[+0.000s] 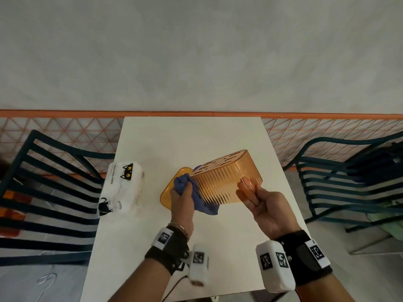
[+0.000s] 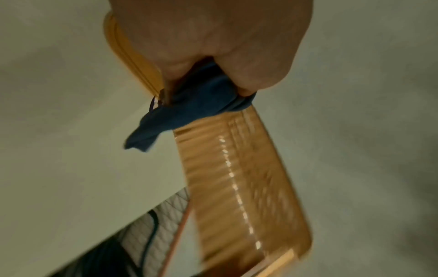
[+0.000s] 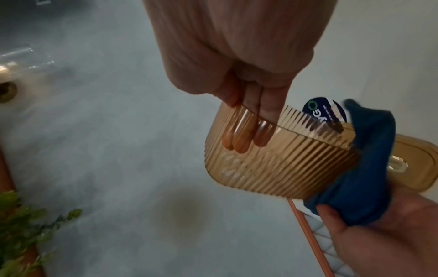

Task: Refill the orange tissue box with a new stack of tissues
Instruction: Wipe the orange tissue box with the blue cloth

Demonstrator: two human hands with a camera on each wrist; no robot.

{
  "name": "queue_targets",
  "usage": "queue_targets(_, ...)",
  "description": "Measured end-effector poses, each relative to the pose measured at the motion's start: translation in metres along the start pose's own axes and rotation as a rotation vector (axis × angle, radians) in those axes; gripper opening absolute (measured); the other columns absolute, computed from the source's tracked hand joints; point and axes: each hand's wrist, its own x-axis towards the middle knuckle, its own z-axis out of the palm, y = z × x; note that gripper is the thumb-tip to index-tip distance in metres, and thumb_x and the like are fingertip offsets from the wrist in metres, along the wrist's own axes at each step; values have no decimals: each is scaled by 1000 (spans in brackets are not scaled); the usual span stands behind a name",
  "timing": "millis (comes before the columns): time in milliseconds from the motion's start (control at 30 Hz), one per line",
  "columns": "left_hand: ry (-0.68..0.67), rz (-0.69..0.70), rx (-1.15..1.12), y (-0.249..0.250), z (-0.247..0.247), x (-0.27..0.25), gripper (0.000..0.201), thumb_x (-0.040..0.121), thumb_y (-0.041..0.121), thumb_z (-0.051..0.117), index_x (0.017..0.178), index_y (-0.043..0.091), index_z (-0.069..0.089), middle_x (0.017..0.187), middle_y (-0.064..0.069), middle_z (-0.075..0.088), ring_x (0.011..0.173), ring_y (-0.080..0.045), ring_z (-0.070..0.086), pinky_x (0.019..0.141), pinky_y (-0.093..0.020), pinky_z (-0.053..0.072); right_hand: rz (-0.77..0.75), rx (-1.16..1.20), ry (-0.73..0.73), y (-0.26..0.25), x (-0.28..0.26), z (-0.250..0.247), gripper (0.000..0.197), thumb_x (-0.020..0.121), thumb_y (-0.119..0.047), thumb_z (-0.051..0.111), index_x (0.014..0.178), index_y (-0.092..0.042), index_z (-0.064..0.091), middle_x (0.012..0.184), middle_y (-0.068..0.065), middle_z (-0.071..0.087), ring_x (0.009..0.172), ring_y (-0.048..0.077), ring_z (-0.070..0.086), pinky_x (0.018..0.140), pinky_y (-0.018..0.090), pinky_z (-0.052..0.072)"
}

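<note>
Box held tilted above the surface, cloth against its left end.
Tissue pack (image 1: 122,189) lies left; left hand (image 1: 182,201) clamps a blue cloth (image 1: 192,190); right hand (image 1: 259,205) grips the orange box (image 1: 226,179), fingers inside; lid (image 1: 169,189) lies beneath.

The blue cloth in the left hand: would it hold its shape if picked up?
Probably not. The blue cloth bunches in the left hand and drapes limply against the orange box, so it looks floppy. It seems light, and soft enough not to slip from the grip.
</note>
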Motion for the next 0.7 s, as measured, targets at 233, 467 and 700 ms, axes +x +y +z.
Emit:
queue_targets(233,-228,-389,-173,27,-15,42,22,102,18,51,106,16,73,106,-10,75,98,-29,71,85,-41,57,-117,-417,-30,-5,-12,-26,28,108,-9,37,102,4,62,80,12,71,77,26,75,82,43,60)
queue_targets(467,-434,-368,36,62,-12,36,17,91,11,59,100,13,73,97,-20,69,85,-30,69,81,-38,56,-204,-903,-165,-8,-28,-32,28,104,3,40,88,0,63,68,13,73,66,18,69,74,36,46)
queue_targets(700,-543,144,801,55,0,-37,31,79,37,67,107,26,71,105,1,76,103,-21,71,96,-50,55,-241,-1278,-196,22,-21,-26,34,97,7,43,76,-4,67,68,15,76,68,31,76,69,30,59)
